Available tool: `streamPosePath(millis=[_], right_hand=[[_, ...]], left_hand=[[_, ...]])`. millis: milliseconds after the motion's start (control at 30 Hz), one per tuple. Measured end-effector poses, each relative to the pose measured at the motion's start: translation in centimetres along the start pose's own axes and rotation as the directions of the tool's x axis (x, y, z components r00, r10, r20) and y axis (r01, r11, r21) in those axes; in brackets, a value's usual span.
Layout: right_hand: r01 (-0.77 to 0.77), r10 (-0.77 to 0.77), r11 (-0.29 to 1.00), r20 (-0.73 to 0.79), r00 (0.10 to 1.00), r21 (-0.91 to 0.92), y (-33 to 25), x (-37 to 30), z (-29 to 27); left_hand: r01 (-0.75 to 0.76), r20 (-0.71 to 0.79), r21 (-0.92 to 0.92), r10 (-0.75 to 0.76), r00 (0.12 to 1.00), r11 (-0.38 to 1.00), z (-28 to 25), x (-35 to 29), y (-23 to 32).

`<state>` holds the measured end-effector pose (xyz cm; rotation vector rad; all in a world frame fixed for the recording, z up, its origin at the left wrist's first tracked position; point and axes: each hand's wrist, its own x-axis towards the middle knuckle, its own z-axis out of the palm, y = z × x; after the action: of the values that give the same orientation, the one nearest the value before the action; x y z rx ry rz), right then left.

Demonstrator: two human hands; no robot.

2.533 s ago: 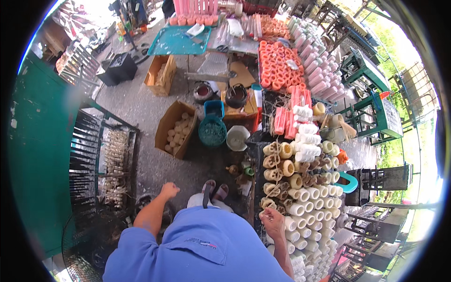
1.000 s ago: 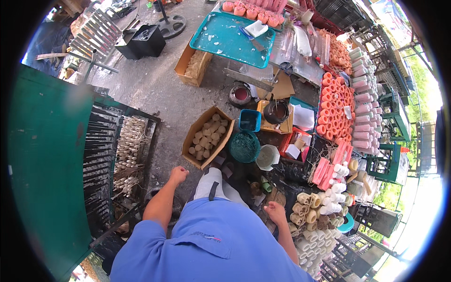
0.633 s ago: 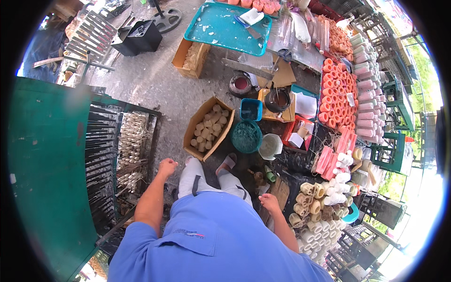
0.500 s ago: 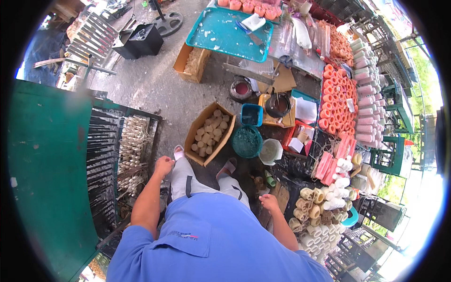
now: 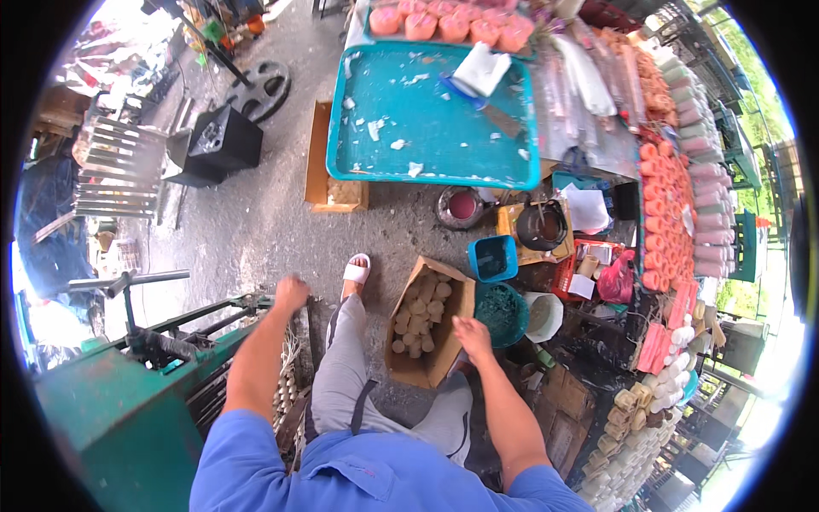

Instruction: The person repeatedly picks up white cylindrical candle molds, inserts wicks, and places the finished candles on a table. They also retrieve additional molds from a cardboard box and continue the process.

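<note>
My left hand (image 5: 292,293) hangs beside the end of the green metal frame (image 5: 230,309), and its fingers are smeared by motion. Nothing shows in it. In front of the right flap of a cardboard box (image 5: 459,311) is my right hand (image 5: 472,335), fingers loosely apart and empty. Whether it touches the flap I cannot tell. Several round, pale beige pieces (image 5: 418,317) lie inside that box, which stands on the floor by my legs. A blue basin (image 5: 492,258) and a dark teal tub (image 5: 502,314) are just beyond my right hand.
Ahead, a teal tray (image 5: 426,115) holds white scraps, a white block and a knife. A pot of pink liquid (image 5: 462,205) and a dark pot (image 5: 541,225) stand below it. Coral-coloured cylinders (image 5: 657,213) are stacked at right. A black box (image 5: 223,147) sits at far left.
I have stepped forward, so the tray looks nearer and the cardboard box sits further right and lower. My right hand has come up to the box's flap; my left hand has stayed low at the left.
</note>
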<state>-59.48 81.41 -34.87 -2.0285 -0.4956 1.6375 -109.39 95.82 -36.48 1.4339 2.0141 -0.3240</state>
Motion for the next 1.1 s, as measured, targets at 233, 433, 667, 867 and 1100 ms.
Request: streamPosePath(millis=[233, 433, 667, 867, 1100], right_hand=[[0.276, -0.175, 0.869, 0.266, 0.948, -0.411, -13.1, 19.2, 27.2], [0.232, -0.298, 0.785, -0.022, 0.954, -0.575, -23.9, 35.5, 38.7], [0.179, -0.26, 0.626, 0.014, 0.966, -0.759, -25.1, 42.6, 41.3], [0.462, -0.469, 0.525, 0.21, 0.858, -0.715, -22.5, 38.4, 39.6], [0.381, -0.429, 0.832, -0.03, 0.903, -0.404, -15.4, 15.4, 39.0]], left_hand=[[0.011, -0.072, -0.124, -0.02, 0.997, 0.992, -6.2, 25.6, 1.8], [0.029, -0.04, -0.334, -0.045, 0.998, 0.942, -5.8, 36.6, 3.4], [-0.001, 0.073, -0.337, 0.027, 0.997, 0.941, -1.8, 45.5, 3.7], [-0.142, -0.023, -0.115, 0.14, 0.99, 0.983, -5.3, 42.2, 2.0], [-0.322, 0.051, 0.189, 0.318, 0.947, 0.928, -15.9, 26.0, 4.5]])
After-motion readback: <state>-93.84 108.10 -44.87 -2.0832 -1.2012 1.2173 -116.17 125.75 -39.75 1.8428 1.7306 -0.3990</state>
